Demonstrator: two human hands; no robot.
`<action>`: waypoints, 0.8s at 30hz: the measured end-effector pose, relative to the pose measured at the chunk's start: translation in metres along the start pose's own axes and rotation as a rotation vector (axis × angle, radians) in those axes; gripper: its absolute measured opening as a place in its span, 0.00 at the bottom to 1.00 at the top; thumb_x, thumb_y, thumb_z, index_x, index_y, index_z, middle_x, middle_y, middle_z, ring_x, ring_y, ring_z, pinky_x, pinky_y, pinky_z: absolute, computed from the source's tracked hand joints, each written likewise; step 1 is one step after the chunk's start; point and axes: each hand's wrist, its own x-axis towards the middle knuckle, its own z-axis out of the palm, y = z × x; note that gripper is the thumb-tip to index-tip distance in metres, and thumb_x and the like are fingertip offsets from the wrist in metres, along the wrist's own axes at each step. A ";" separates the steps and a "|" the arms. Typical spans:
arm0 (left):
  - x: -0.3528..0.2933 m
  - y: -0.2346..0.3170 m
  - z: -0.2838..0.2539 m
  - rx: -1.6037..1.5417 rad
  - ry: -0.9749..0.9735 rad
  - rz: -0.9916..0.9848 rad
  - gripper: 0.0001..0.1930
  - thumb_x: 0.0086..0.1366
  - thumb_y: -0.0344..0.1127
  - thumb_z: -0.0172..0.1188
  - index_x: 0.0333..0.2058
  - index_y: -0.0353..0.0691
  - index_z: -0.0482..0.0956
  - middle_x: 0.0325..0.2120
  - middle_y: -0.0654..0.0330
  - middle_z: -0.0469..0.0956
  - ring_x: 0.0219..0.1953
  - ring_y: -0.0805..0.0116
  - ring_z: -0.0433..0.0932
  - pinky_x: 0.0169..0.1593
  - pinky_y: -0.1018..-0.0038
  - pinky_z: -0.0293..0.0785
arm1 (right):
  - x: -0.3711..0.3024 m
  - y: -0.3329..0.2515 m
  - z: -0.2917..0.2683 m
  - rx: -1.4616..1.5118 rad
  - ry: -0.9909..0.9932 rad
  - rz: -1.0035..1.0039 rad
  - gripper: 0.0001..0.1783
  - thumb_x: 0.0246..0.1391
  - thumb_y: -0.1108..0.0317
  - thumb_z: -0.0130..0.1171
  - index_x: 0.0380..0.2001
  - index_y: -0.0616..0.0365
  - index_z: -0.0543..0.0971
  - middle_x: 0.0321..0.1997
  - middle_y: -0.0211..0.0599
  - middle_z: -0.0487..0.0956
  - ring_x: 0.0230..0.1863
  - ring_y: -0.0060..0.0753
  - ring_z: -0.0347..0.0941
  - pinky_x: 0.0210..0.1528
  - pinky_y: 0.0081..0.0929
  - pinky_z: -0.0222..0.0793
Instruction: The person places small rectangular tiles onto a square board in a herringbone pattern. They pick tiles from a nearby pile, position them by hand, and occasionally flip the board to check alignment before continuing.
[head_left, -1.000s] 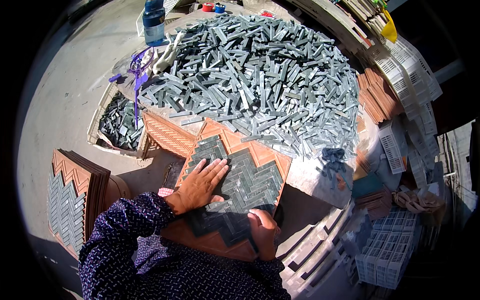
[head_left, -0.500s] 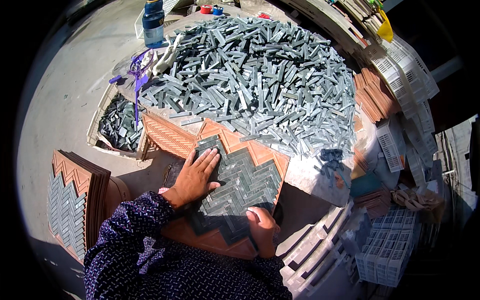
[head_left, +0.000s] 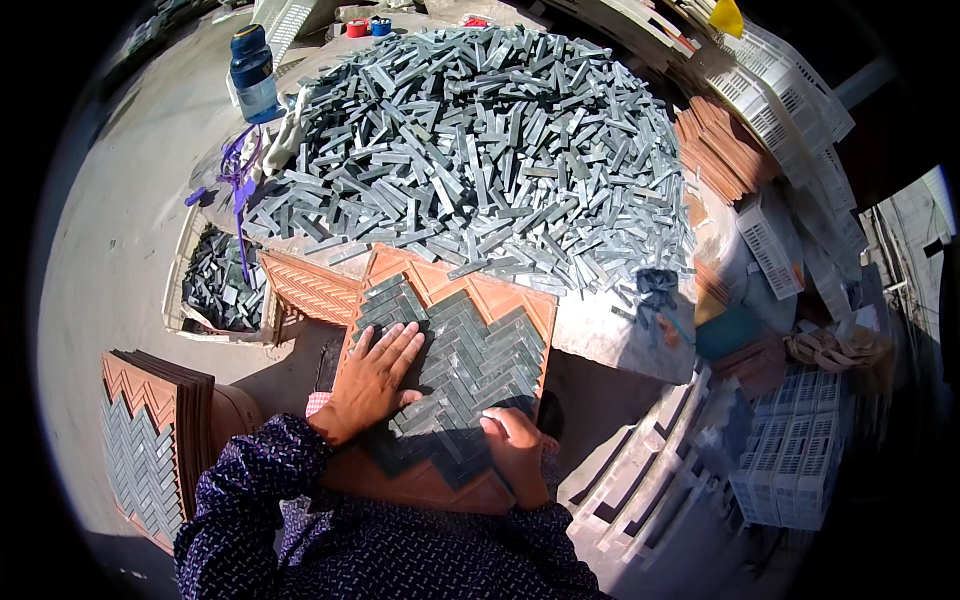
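An orange zigzag-edged tray (head_left: pixel 540 300) rests before me, tilted, with its far edge by the stone table. Thin dark green-grey stone strips (head_left: pixel 470 350) fill it in a herringbone pattern. My left hand (head_left: pixel 372 385) lies flat on the strips at the left side, fingers stretched out. At the right edge, my right hand (head_left: pixel 516 450) grips the tray with the thumb on top; its other fingers are mostly hidden. Beyond the tray rises a big heap of loose stone strips (head_left: pixel 480 150).
A stack of trays (head_left: pixel 190 420) stands at left, its front one filled with strips. Behind it is a crate of dark pieces (head_left: pixel 175 300). A bottle (head_left: pixel 254 85) stands far left on the table (head_left: pixel 620 335). White crates (head_left: pixel 790 450) and a pallet (head_left: pixel 640 480) are at right.
The tray has turned slightly, its far end shifting left in the picture. My left hand has slid a little nearer over the strips. The right hand keeps its hold, and the whole view has shifted.
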 end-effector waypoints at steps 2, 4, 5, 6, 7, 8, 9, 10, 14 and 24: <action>0.003 0.000 0.003 0.008 0.003 0.011 0.40 0.56 0.59 0.51 0.60 0.36 0.57 0.62 0.55 0.56 0.63 0.59 0.55 0.64 0.55 0.46 | 0.000 -0.002 0.001 -0.006 0.004 0.004 0.05 0.47 0.73 0.60 0.29 0.61 0.77 0.28 0.41 0.77 0.29 0.40 0.75 0.31 0.29 0.70; 0.006 0.002 0.005 0.026 -0.015 0.003 0.40 0.56 0.59 0.51 0.60 0.37 0.57 0.62 0.55 0.56 0.64 0.59 0.55 0.64 0.55 0.46 | 0.003 -0.002 -0.001 -0.012 -0.013 0.020 0.05 0.47 0.73 0.59 0.29 0.60 0.77 0.28 0.42 0.77 0.30 0.43 0.75 0.32 0.32 0.71; 0.005 0.004 0.004 0.041 -0.036 -0.006 0.40 0.56 0.58 0.51 0.60 0.37 0.57 0.62 0.56 0.56 0.64 0.60 0.55 0.64 0.55 0.45 | 0.002 -0.001 -0.001 -0.003 -0.007 0.017 0.04 0.47 0.73 0.60 0.29 0.61 0.77 0.28 0.41 0.77 0.29 0.42 0.75 0.31 0.31 0.70; 0.005 0.005 0.002 0.056 -0.058 -0.015 0.39 0.56 0.58 0.52 0.60 0.37 0.57 0.62 0.56 0.55 0.64 0.60 0.54 0.65 0.56 0.45 | 0.001 -0.001 0.000 0.005 0.000 0.015 0.04 0.47 0.74 0.60 0.29 0.61 0.77 0.27 0.41 0.77 0.28 0.42 0.75 0.31 0.30 0.70; 0.004 0.006 0.002 0.074 -0.060 -0.020 0.39 0.56 0.57 0.52 0.60 0.37 0.57 0.62 0.56 0.55 0.64 0.61 0.54 0.65 0.56 0.45 | 0.000 0.000 0.000 0.014 0.007 0.012 0.04 0.46 0.74 0.60 0.28 0.61 0.77 0.27 0.41 0.77 0.28 0.41 0.75 0.30 0.30 0.70; 0.005 0.007 0.001 0.093 -0.060 -0.019 0.39 0.56 0.57 0.52 0.60 0.37 0.57 0.62 0.56 0.55 0.64 0.62 0.54 0.65 0.56 0.45 | -0.001 0.000 -0.001 0.020 0.008 0.007 0.04 0.46 0.74 0.60 0.28 0.61 0.77 0.26 0.41 0.77 0.28 0.41 0.75 0.30 0.30 0.70; 0.005 0.007 0.001 0.110 -0.059 -0.016 0.39 0.56 0.56 0.53 0.60 0.37 0.57 0.62 0.56 0.55 0.64 0.62 0.55 0.65 0.56 0.45 | -0.001 0.000 -0.001 0.022 0.011 0.003 0.04 0.46 0.74 0.60 0.28 0.61 0.77 0.26 0.41 0.77 0.28 0.41 0.75 0.30 0.30 0.70; 0.006 0.006 0.000 0.113 -0.045 -0.010 0.38 0.56 0.56 0.53 0.59 0.37 0.58 0.62 0.56 0.57 0.63 0.63 0.56 0.65 0.56 0.45 | -0.001 0.000 -0.001 0.025 0.014 -0.001 0.04 0.46 0.74 0.60 0.28 0.61 0.77 0.26 0.41 0.77 0.28 0.42 0.75 0.30 0.30 0.70; 0.010 0.004 0.008 0.128 0.001 -0.023 0.37 0.55 0.55 0.55 0.58 0.37 0.61 0.60 0.55 0.60 0.63 0.61 0.57 0.64 0.56 0.46 | 0.001 -0.004 -0.001 0.024 0.031 0.000 0.04 0.46 0.74 0.60 0.29 0.61 0.77 0.26 0.41 0.77 0.28 0.41 0.75 0.30 0.30 0.71; 0.033 -0.006 0.001 0.088 0.010 0.026 0.43 0.57 0.64 0.46 0.62 0.37 0.53 0.63 0.55 0.52 0.65 0.59 0.50 0.64 0.55 0.44 | 0.001 0.000 -0.003 0.032 0.040 0.005 0.04 0.46 0.74 0.60 0.29 0.61 0.78 0.27 0.41 0.78 0.28 0.40 0.76 0.30 0.30 0.71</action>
